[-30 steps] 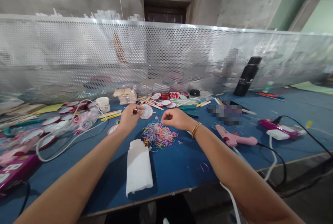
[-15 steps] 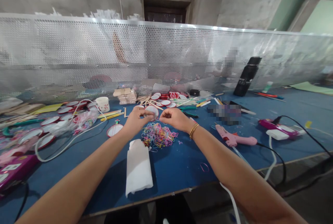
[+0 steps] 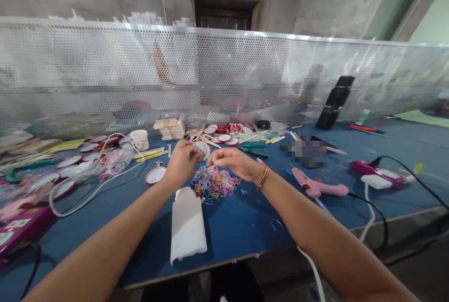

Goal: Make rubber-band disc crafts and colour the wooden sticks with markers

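Note:
My left hand (image 3: 182,164) is closed, thumb and fingers pinching the edge of a round white lid with a red rim (image 3: 202,150). The lid is tilted up just past the fingertips. Facing it from the other side, my right hand (image 3: 233,161) has its thumb and fingertips pressed together; what they hold is too small to make out. Its fingertips are over the back of a heap of small coloured rubber bands (image 3: 215,183). In front of the heap lies a folded white cloth or paper packet (image 3: 188,227). Another lid (image 3: 155,176) lies left of my left hand.
A pink glue gun (image 3: 319,185) with its cord lies at right, near a purple power strip (image 3: 380,173). A black bottle (image 3: 336,102) stands behind. Further lids, wooden sticks, pliers (image 3: 254,151) and a paper cup (image 3: 139,140) are spread before the perforated metal screen (image 3: 224,68).
My right hand has moved left and slightly down, its fingertips now over the rubber bands. My left hand has drawn slightly left and turned, with the lid moving along.

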A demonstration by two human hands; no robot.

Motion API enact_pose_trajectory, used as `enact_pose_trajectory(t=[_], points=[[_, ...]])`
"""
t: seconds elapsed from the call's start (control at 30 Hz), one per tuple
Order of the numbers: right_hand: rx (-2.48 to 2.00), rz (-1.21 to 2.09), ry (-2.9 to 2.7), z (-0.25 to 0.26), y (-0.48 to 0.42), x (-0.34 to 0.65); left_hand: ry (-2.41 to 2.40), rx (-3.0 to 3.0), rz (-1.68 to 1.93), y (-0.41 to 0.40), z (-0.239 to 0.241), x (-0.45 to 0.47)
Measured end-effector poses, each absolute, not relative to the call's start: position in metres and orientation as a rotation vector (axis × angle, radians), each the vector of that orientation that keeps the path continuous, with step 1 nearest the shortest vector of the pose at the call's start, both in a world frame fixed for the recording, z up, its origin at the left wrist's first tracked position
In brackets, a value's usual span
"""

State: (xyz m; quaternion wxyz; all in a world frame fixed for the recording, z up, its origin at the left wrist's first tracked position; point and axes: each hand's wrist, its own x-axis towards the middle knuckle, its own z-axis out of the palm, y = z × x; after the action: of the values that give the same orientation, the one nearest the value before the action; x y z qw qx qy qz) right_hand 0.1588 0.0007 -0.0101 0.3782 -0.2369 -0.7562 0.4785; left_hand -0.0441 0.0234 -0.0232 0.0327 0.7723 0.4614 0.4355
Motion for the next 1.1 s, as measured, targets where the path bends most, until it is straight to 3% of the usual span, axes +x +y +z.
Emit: enact_pose_trajectory(t=[0.27,0.7,1.1], points=[[-0.505,1.368,-1.865,-0.017,0.001,0.157,1.416,2.241,1.346,0.018,-0.020,-0.038],[-0.839,0.167,-1.991,-0.018,0.013,0.171,1.210,1.551,1.441,0.020,-0.020,-0.034],[-0.886,-0.051,-2.113,-0.034,0.016,0.151,1.182,1.611,1.399,0.016,-0.019,-0.032]])
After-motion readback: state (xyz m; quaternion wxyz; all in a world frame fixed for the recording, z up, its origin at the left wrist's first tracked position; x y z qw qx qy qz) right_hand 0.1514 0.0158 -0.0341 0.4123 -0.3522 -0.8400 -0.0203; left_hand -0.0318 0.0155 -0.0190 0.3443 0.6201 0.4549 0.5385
